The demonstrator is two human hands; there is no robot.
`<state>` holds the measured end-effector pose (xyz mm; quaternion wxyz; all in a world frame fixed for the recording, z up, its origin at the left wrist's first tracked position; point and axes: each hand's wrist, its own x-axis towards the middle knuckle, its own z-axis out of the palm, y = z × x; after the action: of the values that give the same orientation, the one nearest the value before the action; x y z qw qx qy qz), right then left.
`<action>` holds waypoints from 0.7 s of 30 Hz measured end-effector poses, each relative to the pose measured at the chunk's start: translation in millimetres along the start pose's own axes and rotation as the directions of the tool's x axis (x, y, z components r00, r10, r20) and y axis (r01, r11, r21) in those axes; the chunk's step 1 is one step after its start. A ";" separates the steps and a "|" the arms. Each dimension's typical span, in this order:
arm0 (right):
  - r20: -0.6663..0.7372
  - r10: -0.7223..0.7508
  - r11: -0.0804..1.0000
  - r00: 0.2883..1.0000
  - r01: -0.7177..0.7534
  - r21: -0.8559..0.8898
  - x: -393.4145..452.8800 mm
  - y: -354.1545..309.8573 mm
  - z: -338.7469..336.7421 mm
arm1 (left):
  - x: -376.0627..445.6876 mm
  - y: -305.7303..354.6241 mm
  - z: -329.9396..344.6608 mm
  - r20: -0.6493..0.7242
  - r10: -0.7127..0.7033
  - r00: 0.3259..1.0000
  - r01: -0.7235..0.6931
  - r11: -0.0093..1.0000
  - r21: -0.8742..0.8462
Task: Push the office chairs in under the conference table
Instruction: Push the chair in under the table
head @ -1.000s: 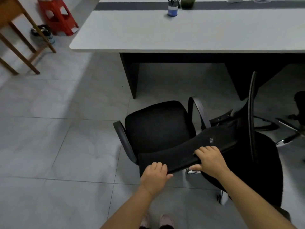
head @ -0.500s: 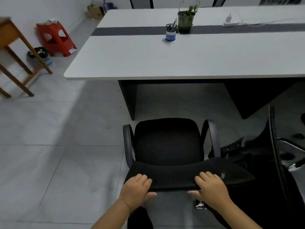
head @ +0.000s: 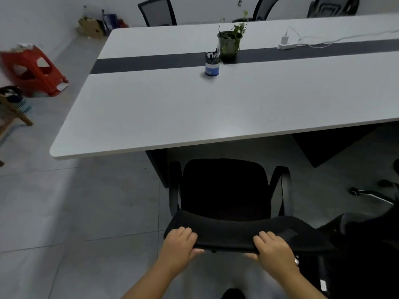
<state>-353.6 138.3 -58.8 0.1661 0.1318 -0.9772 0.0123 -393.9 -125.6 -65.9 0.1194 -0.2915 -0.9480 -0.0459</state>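
Both hands are on the top edge of the black office chair's (head: 224,190) backrest. The left hand (head: 179,244) grips near the backrest's left corner, its fingers (head: 183,233) curled over the top and clamped on the mesh edge, the thumb tucked underneath. The right hand (head: 275,249) holds the same edge further right, fingers (head: 267,237) wrapped over the rim in the same closed grip.

The chair sits squarely facing the desk (head: 194,108), its seat just short of the white desktop's near edge, the front of the seat close to the overhang but not yet beneath it. Its two curved armrests stand on either side of the seat, both clear of the desk. A dark desk leg panel stands just left of the chair's front.

On the desktop, well beyond the chair, a blue pen cup (head: 212,64) stands at the dark centre stripe, with a potted plant (head: 230,43) just behind it and a white power strip (head: 287,44) off to the right. Another black chair (head: 367,244) crowds in at the right, touching or nearly touching the held backrest. A red plastic stool (head: 32,71) stands on the tiled floor far to the left.
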 end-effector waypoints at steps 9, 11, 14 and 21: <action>-0.004 -0.049 0.999 0.999 0.049 0.010 129.5 41.8 47.8 | 95.2 -58.0 17.7 0.009 -0.176 0.984 0.176 0.984 -0.035; -0.032 -0.071 0.997 0.997 0.071 0.001 157.7 50.9 61.7 | 114.4 -70.3 22.8 0.006 -0.225 0.974 0.226 0.973 -0.041; -0.115 -0.104 0.995 0.988 0.105 -0.001 195.3 64.8 80.4 | 141.5 -82.7 28.2 0.007 -0.287 0.958 0.287 0.957 -0.045; -0.114 -0.212 0.977 0.971 0.205 -0.066 256.8 76.8 100.4 | 178.2 -120.7 38.2 -0.003 -0.322 0.947 0.322 0.947 -0.024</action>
<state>-639.7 140.5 -67.9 0.2285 0.2283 -0.9461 -0.0233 -612.4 -122.8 -59.9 0.1105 -0.1341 -0.9818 -0.0766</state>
